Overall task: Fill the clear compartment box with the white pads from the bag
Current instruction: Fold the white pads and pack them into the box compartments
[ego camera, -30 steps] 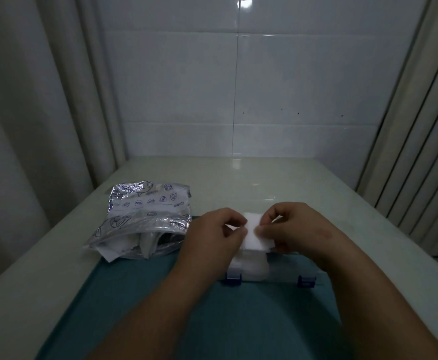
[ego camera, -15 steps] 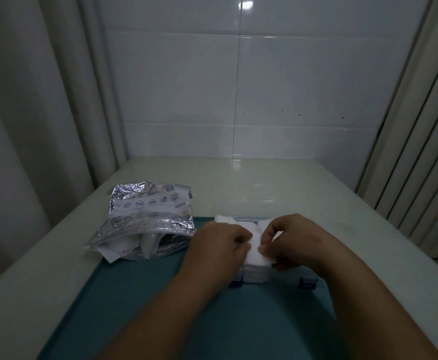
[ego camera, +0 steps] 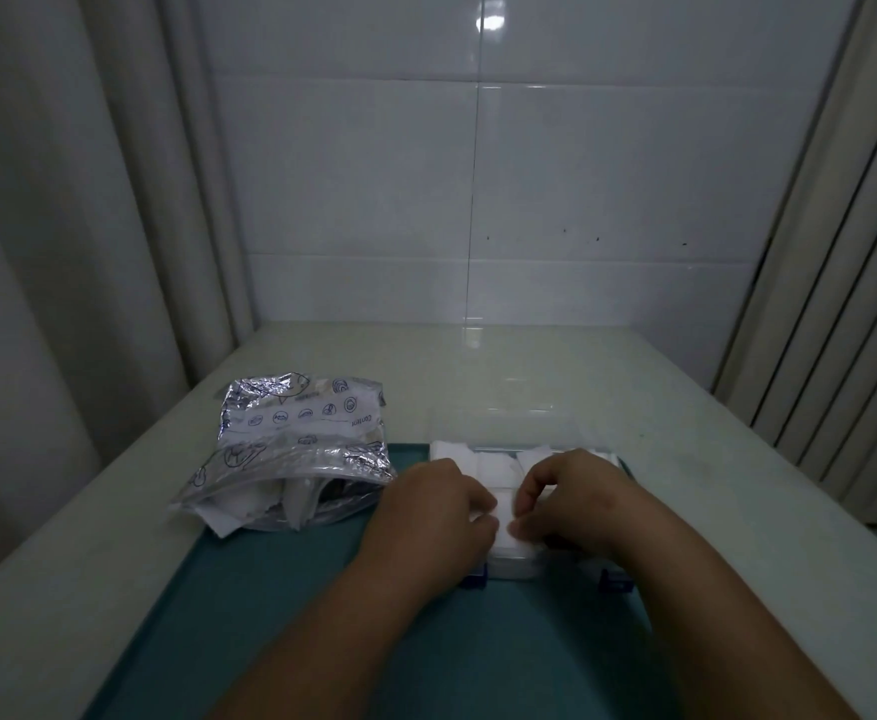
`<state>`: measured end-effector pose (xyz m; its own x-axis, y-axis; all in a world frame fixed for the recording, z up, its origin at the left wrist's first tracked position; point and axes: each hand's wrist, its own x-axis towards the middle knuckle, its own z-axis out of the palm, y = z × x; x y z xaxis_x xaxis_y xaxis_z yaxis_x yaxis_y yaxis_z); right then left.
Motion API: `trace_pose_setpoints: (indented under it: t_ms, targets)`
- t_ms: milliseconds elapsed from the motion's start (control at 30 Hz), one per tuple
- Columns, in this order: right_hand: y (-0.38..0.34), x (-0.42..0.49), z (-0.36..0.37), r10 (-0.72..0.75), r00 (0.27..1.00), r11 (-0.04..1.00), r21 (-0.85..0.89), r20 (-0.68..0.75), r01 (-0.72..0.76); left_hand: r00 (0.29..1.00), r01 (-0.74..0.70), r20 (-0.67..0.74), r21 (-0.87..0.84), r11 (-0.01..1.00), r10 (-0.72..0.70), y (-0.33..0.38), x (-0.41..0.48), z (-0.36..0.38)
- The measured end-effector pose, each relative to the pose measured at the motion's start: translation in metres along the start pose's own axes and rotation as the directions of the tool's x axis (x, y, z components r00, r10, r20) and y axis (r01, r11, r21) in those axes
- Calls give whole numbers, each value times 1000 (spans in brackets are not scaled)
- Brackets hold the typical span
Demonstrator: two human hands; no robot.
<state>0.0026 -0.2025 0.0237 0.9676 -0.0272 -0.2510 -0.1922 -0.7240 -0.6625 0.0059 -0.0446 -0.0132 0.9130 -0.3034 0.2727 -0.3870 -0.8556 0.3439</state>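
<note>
The clear compartment box (ego camera: 517, 568) sits on a teal mat, its transparent lid (ego camera: 509, 423) open toward the wall. White pads (ego camera: 452, 452) fill its back compartments. My left hand (ego camera: 436, 511) and my right hand (ego camera: 576, 504) meet over the front middle of the box. The curled fingertips of both hands pinch one white pad (ego camera: 508, 518) low in a front compartment. The hands hide most of the front row. Left of the box lies the silver printed bag (ego camera: 296, 449), its open mouth facing me with more white pads showing inside.
The teal mat (ego camera: 280, 615) lies on a pale table (ego camera: 686, 459) against a white tiled wall. Curtains hang at both sides. Two blue latches (ego camera: 475, 582) stick out from the box's front edge.
Both hands have lowered the pad from above the box down into a front compartment. The bag and the box have not moved.
</note>
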Motion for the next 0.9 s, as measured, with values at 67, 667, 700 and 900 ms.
trace_pose_setpoints:
  t_ms: [67,667,700,900]
  targets:
    - [0,1,1,-7,1000,1000,-24,9,7,1000,0,17,15,1000,0,0,1,1]
    - [5,-1,-6,-28,999,999,-22,-17,28,999,27,27,-15,1000,-27,-2,2,3]
    - [5,-1,-5,-29,999,999,-42,-20,28,999,28,33,-8,1000,-28,-1,3,4]
    - [4,4,-4,10,999,1000,-24,-39,-11,998,49,29,1,999,-49,3,6,5]
